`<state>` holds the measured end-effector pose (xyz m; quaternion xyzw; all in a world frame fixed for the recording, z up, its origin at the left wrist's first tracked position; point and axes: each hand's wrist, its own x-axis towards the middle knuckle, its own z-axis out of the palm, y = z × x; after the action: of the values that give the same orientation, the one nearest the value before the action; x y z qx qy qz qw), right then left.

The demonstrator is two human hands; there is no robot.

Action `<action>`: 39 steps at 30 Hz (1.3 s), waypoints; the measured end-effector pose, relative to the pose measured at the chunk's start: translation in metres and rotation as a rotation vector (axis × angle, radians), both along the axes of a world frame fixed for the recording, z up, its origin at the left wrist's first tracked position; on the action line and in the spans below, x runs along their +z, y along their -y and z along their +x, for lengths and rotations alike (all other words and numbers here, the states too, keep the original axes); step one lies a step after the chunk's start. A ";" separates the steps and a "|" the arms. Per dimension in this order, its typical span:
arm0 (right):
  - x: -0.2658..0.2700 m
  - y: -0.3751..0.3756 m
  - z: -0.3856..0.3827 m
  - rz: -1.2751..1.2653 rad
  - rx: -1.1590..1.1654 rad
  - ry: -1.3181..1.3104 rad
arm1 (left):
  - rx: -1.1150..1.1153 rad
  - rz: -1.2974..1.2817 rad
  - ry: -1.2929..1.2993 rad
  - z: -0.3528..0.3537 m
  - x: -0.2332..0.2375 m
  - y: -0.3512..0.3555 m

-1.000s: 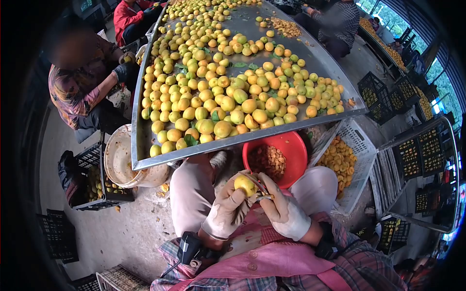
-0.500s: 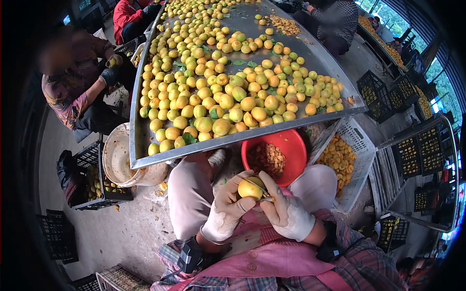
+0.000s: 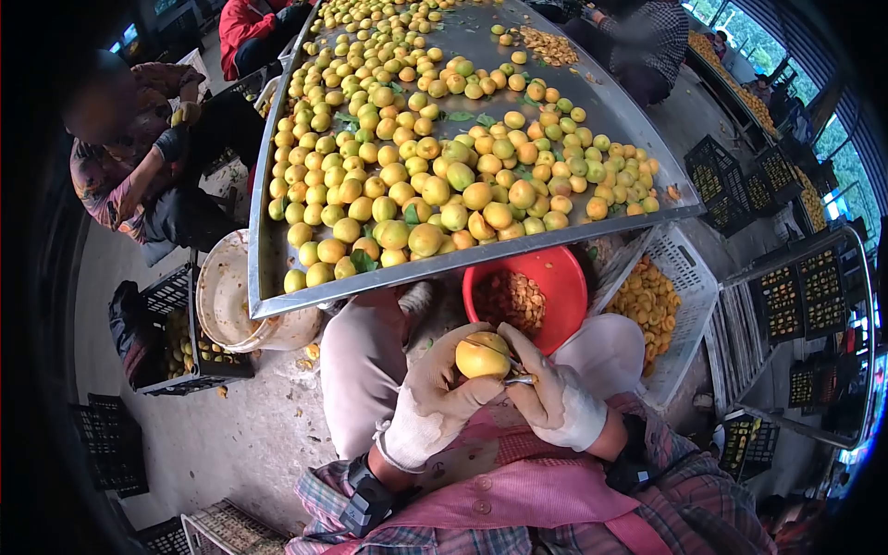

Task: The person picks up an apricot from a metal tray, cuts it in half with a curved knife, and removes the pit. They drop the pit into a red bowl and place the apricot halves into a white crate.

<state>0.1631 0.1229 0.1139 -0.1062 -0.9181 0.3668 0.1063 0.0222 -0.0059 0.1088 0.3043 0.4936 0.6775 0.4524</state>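
Both my hands wear pale, stained work gloves and meet above my lap. My left hand (image 3: 432, 398) is wrapped round a yellow-orange fruit (image 3: 482, 355). My right hand (image 3: 553, 393) presses against the fruit's right side and grips a small metal knife (image 3: 520, 378); its thin blade lies across the fruit and its handle is mostly hidden by the fingers. Just beyond my hands stands a red basin (image 3: 566, 294) with orange fruit pieces and pits inside. The metal table (image 3: 610, 139) in front bears many yellow-green fruits and some leaves.
A whitish bucket (image 3: 220, 289) and a black crate (image 3: 190, 375) stand at the left. At the right are a white crate (image 3: 696, 277) of halved fruit and a metal-framed cart (image 3: 865, 342). A person (image 3: 116, 185) sits left of the table; others sit farther back.
The fruit has turned slightly between my hands, and the blade now lies across its upper right side. The person at the left has leaned further left with raised hands.
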 end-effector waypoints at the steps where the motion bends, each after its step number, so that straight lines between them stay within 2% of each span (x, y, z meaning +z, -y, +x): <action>1: -0.001 0.001 -0.002 0.000 -0.017 -0.051 | 0.012 -0.001 0.009 0.000 -0.002 -0.001; 3: -0.001 0.003 -0.005 -0.002 -0.029 -0.105 | 0.030 -0.002 0.015 0.000 -0.008 -0.003; 5: 0.001 0.006 -0.006 -0.100 -0.087 -0.020 | -0.023 0.095 0.372 0.005 -0.013 -0.006; 7: 0.000 0.004 -0.005 -0.047 -0.055 -0.067 | -0.004 0.051 0.339 0.005 -0.004 -0.003; 9: 0.000 -0.001 -0.004 0.006 -0.029 -0.109 | 0.052 -0.008 0.062 0.004 0.002 0.000; 12: 0.000 -0.006 -0.002 0.097 0.013 -0.083 | -0.015 -0.039 -0.022 0.001 0.001 -0.002; 16: -0.006 -0.001 -0.007 0.037 -0.025 -0.094 | -0.015 0.000 0.051 0.001 -0.018 -0.007; 18: -0.007 0.002 -0.008 0.033 -0.048 -0.106 | -0.107 0.205 0.455 0.007 -0.026 -0.011; 19: -0.007 0.004 -0.007 0.029 -0.051 -0.101 | -0.104 0.202 0.454 0.008 -0.024 -0.006; 21: -0.003 0.002 -0.007 0.026 -0.055 -0.097 | 0.029 0.050 0.195 0.007 0.005 -0.002; 22: 0.002 -0.001 -0.007 0.051 -0.021 -0.078 | 0.026 0.049 0.194 0.005 0.005 -0.002; 24: 0.006 -0.004 -0.005 0.077 0.004 -0.055 | 0.043 -0.054 -0.173 0.002 0.002 0.000; 25: 0.007 -0.005 -0.005 0.077 0.011 -0.031 | 0.042 -0.051 -0.171 0.004 0.002 -0.002; 28: 0.004 0.000 -0.010 0.081 -0.012 -0.054 | 0.113 -0.036 -0.049 0.010 -0.002 -0.004; 30: -0.001 0.005 -0.013 0.076 -0.041 -0.102 | 0.128 0.125 0.337 0.013 -0.014 -0.008; 33: -0.006 0.008 -0.013 0.024 -0.086 -0.075 | 0.024 0.098 0.484 0.012 -0.010 -0.006; 35: -0.008 0.007 -0.010 0.054 -0.066 -0.104 | 0.023 0.100 0.432 0.012 -0.003 -0.006; 37: -0.006 0.001 -0.012 0.107 -0.034 -0.131 | 0.364 -0.064 -0.299 0.015 -0.004 -0.004; 39: -0.005 -0.001 -0.010 0.165 -0.002 -0.158 | 0.369 -0.041 -0.235 0.014 0.006 -0.008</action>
<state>0.1528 0.1242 0.1086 -0.0687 -0.9338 0.2970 0.1873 0.0361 0.0024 0.1147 0.2763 0.6040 0.6986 0.2662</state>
